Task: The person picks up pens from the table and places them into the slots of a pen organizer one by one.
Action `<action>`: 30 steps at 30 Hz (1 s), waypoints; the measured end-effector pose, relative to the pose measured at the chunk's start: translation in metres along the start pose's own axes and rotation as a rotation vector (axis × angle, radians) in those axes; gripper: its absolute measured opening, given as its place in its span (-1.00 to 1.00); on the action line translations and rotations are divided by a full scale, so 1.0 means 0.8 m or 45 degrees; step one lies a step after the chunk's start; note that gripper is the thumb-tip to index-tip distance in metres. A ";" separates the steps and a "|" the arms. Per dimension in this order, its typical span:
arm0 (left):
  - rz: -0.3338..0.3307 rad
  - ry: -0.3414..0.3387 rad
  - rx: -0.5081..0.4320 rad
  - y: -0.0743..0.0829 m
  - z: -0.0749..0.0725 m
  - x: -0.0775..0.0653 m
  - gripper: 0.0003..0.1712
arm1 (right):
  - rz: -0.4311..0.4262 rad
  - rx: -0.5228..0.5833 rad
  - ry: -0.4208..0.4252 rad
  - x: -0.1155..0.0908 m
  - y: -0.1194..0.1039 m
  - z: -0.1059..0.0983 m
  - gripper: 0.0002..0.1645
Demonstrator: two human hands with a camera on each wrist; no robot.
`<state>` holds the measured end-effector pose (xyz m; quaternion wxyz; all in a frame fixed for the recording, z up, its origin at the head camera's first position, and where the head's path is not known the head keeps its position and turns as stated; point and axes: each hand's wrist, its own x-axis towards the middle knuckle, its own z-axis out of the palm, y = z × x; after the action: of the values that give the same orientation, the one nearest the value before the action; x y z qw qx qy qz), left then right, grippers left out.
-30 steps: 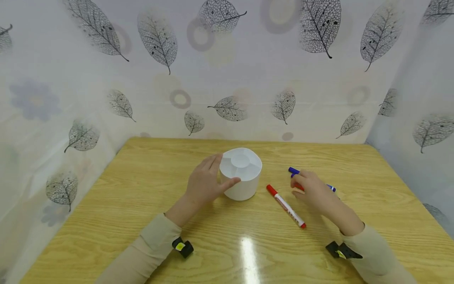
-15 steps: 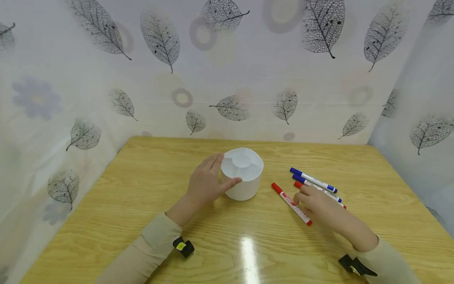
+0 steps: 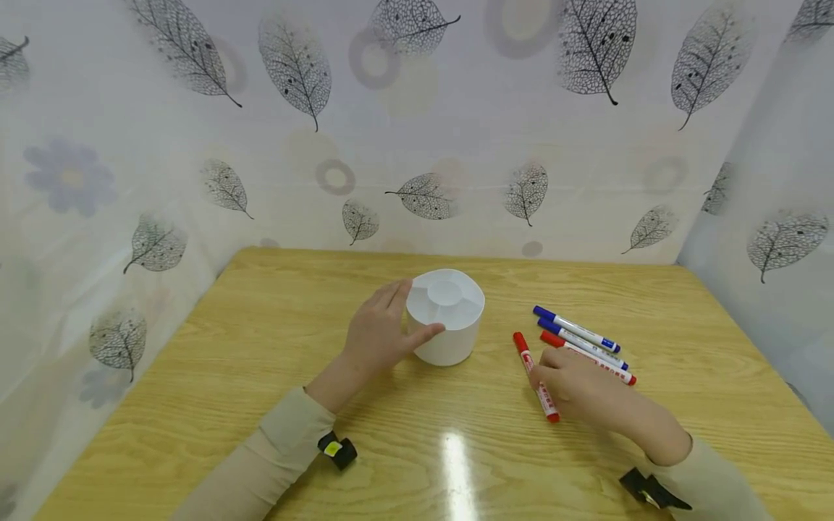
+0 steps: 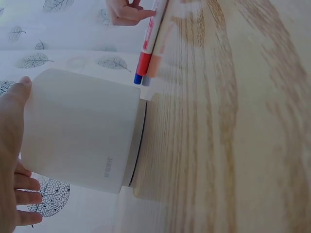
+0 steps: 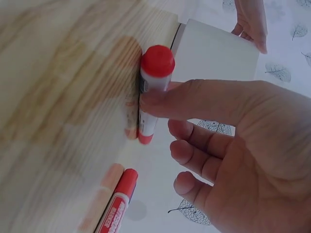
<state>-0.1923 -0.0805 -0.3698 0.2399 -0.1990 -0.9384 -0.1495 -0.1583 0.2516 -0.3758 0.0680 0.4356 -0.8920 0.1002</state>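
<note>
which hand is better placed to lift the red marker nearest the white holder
Right, I think: the right hand has its thumb and a finger at that marker, while the left hand rests against the holder, farther from it.

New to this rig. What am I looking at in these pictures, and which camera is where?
No robot here: a person works bare-handed. The wide picture comes from a camera on the head, looking forward and down. The other two come from cameras on each wrist, so the table appears turned on its side.

On the table stands a white round container, divided inside around a round middle. To its right lie two blue-capped markers, a far red-capped marker beside them, and a near red-capped marker.

The left hand rests against the container, thumb at its rim. The right hand pinches the near red-capped marker between thumb and fingers; it lies on the table.
</note>
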 end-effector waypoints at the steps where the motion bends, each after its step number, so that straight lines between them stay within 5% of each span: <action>1: 0.001 0.002 -0.003 0.000 0.000 0.000 0.08 | 0.008 0.008 -0.018 0.001 -0.002 -0.001 -0.66; 7: -0.007 -0.011 -0.005 -0.002 0.001 0.001 0.13 | 0.025 0.006 -0.148 0.013 -0.011 -0.003 -0.59; 15: 0.009 0.020 0.008 -0.001 -0.001 0.002 0.08 | -0.118 0.002 -0.092 0.036 -0.027 0.006 -0.64; 25: -0.003 -0.007 -0.001 0.000 0.000 0.001 0.08 | -0.157 -0.008 -0.138 0.062 -0.040 0.002 -0.68; 30: -0.003 0.010 -0.004 0.001 0.000 0.000 0.07 | -0.177 0.000 -0.061 0.072 -0.037 -0.004 -0.70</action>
<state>-0.1923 -0.0796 -0.3695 0.2429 -0.1977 -0.9374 -0.1521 -0.1701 0.1910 -0.3569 0.0536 0.4988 -0.8609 0.0849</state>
